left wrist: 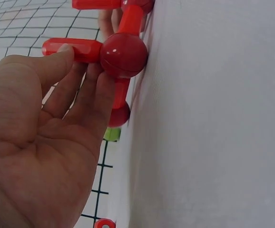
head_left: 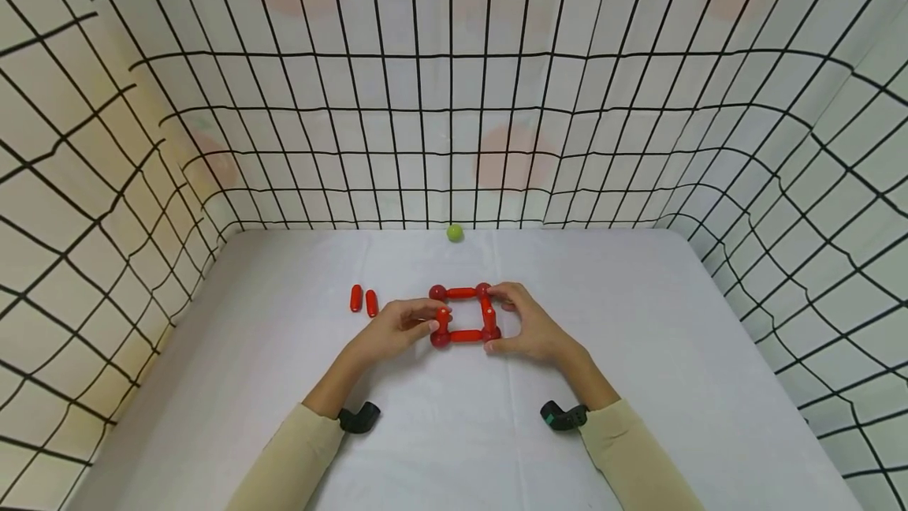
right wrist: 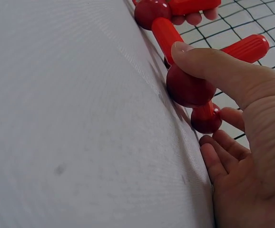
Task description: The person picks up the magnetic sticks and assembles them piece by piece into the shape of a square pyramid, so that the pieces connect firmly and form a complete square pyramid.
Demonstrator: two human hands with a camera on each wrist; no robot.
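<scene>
Red ball-and-rod frame (head_left: 466, 336) on the bench (head_left: 461, 440)
Left hand (head_left: 392, 331): fingers clamped on its near-left upright rod (left wrist: 87, 51); right hand (head_left: 537, 332): fingers clamped on its right side; loose rods (head_left: 356, 298) lie left of it.

The left forearm (head_left: 329, 386) and right forearm (head_left: 592, 382) slant inward toward each other, bare past their beige sleeves (head_left: 292, 452). The left grip (head_left: 400, 328) pinches, its thumb (left wrist: 56, 66) opposing bent fingers. The right grip (head_left: 535, 330) spans wide, its outstretched thumb (right wrist: 209, 64) well apart from the index finger (right wrist: 233, 118), palm facing inward.
</scene>
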